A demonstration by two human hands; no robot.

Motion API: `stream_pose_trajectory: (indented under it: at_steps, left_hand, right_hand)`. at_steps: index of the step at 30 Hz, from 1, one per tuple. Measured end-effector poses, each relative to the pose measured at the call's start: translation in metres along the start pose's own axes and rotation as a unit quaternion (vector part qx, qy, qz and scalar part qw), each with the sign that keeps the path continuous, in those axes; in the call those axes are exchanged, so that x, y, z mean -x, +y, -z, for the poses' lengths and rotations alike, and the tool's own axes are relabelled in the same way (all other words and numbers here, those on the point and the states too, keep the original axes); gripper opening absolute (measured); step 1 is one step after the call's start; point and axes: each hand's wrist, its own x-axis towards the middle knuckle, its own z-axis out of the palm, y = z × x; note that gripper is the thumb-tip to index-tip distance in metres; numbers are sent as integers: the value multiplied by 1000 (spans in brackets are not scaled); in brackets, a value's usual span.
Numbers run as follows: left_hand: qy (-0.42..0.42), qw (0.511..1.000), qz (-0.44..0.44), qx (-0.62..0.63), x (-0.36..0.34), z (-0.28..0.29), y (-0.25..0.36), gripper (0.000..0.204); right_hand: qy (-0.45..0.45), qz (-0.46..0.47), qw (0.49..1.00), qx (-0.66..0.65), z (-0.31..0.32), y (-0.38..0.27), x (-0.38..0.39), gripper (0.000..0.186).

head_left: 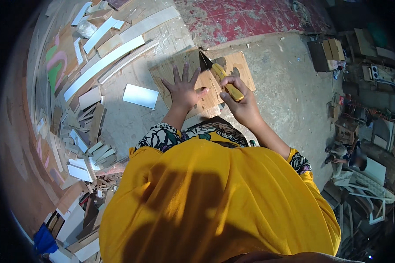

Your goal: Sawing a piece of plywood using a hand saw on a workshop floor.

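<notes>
My left hand (184,91) lies flat with fingers spread on a plywood board (162,72), pressing it from above. In my right hand (245,105) is the yellow handle of a hand saw (233,91), with the fingers wrapped round it. Its dark, tapering blade points away from me, beside the board's right part. Shadow hides where the blade meets the wood. Another piece of plywood (243,65) with dark patches shows just right of the saw. A white rectangular panel (140,96) rests on the floor left of my left hand.
Long white-faced strips (104,65) and wood offcuts (94,122) are heaped at the left. A worn red floor area (245,22) lies ahead. Boxes (333,49) and stacked clutter line the right side, where another person (344,157) sits. A blue bag (45,239) is at lower left.
</notes>
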Motion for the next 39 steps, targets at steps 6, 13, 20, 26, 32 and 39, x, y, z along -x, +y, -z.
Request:
stream_pose_trajectory:
  at_steps: [6,13,20,26,32,39]
  left_hand:
    - [-21,999,9,-27,-2,3,4,80]
    - [-38,999,10,-26,-2,-5,-1,80]
    - [6,1000,-26,-1,7,-2,-2,79]
    - [22,998,-63,19,30,-8,-8,78]
    - [-35,998,-43,41,30,0,-7,78]
    - [-63,997,-46,24,26,4,-3,75]
  right_hand:
    - [15,31,999,14,-15,44,40,22]
    - [22,-92,984,-152,-2,24,28,21]
    - [34,-119,975,-184,6,8,8,21]
    - [21,-213,948,-236,9,-15,0,19]
    - [37,-211,950,-226,-2,-3,-20,19]
    - [3,-269,943,-197,-15,33,-57,19]
